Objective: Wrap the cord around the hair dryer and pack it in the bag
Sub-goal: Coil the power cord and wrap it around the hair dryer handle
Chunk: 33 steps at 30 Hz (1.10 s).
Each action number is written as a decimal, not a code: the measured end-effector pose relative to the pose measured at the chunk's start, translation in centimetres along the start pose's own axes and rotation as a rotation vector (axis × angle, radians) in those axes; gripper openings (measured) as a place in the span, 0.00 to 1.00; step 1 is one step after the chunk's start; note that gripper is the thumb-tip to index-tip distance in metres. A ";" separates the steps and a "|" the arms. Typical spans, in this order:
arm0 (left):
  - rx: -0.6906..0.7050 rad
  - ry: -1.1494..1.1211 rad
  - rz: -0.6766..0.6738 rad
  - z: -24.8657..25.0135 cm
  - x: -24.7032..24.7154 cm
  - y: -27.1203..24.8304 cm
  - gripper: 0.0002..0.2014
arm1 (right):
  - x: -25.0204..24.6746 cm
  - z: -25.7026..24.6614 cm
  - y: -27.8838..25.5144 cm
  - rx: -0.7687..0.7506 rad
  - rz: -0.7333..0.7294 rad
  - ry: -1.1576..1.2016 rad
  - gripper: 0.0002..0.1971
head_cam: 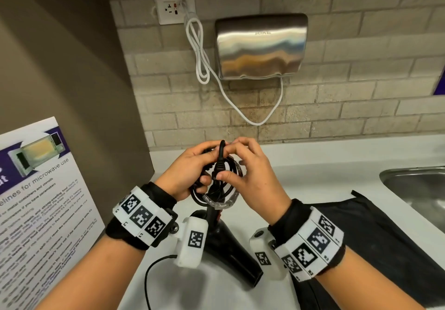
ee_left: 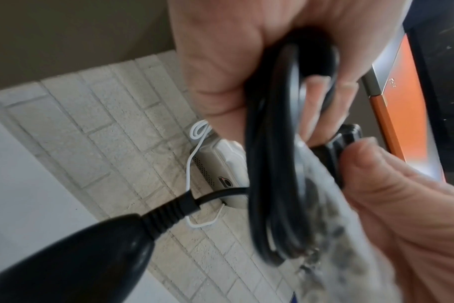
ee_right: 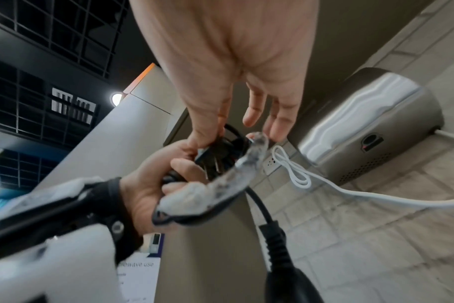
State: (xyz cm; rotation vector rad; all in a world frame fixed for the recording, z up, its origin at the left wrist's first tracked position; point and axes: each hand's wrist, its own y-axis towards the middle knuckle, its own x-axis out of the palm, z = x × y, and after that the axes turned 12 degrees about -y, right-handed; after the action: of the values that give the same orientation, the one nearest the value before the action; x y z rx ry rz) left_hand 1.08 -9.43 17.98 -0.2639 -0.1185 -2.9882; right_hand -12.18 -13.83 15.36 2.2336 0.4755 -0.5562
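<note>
A black hair dryer [head_cam: 226,244] lies on the white counter [head_cam: 313,165] below my hands, its handle [ee_left: 78,256] pointing up toward them. Its black cord [head_cam: 231,165] is gathered into a coil [ee_left: 272,164], partly sleeved in clear plastic film [head_cam: 220,202]. My left hand [head_cam: 204,165] grips the coil's left side with curled fingers. My right hand [head_cam: 231,165] pinches the plug [ee_right: 213,160] between thumb and forefinger against the coil, its prongs showing and its other fingers loose. The black bag [head_cam: 375,237] lies flat on the counter to the right.
A steel hand dryer [head_cam: 261,45] hangs on the brick wall, its white cord [head_cam: 199,52] looping to an outlet [head_cam: 174,8]. A steel sink [head_cam: 421,189] is at the right. A microwave poster [head_cam: 41,201] leans at left. A thin black cable [head_cam: 154,268] trails from my left wrist.
</note>
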 end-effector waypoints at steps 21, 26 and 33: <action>0.095 0.214 -0.074 -0.5 -0.9 0.1 0.21 | 1.5 1.5 0.2 0.077 -0.095 0.029 0.25; 0.115 0.203 -0.064 -0.8 -0.7 0.1 0.14 | 1.9 1.6 0.2 0.096 -0.037 0.020 0.22; 0.194 0.199 -0.048 -1.1 -1.2 0.2 0.08 | 2.1 1.8 0.3 0.259 -0.129 -0.001 0.35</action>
State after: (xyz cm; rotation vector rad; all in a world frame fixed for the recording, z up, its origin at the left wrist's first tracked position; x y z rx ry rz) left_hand 2.08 -9.56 16.72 0.0588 -0.3954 -3.0003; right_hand -10.77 -15.06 13.32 2.4595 0.5786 -0.7207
